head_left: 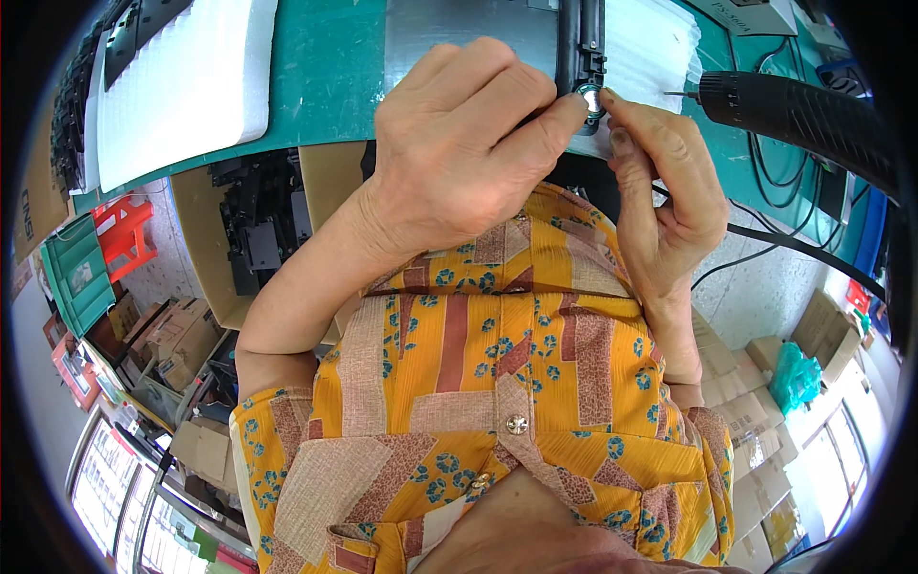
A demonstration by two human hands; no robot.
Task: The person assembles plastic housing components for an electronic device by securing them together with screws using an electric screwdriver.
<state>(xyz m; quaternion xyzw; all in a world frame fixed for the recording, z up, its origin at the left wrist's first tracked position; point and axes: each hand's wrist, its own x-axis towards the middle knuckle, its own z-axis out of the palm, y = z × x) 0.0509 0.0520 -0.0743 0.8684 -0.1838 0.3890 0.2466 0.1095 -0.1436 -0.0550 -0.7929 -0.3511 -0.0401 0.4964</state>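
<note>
A small round silver disc (591, 99) with a dark greenish rim sits at the near end of a long black plastic part (579, 43) on the bench. My left hand (469, 143) is closed, its thumb and forefinger tips pressed at the disc's left edge; the other fingers curl under. From the right, my right hand (669, 182) touches the disc's right edge with its forefinger. The right thumb is bent just below, near the black part's end. What lies between the fingertips is partly hidden.
A black electric screwdriver (794, 120) juts in from the right, its bit toward my right hand. White foam sheets (191, 86) lie on the green bench (325, 86) at the left. Cables (779, 182) trail at the right. Below the bench edge stands an open carton (206, 239) of black parts.
</note>
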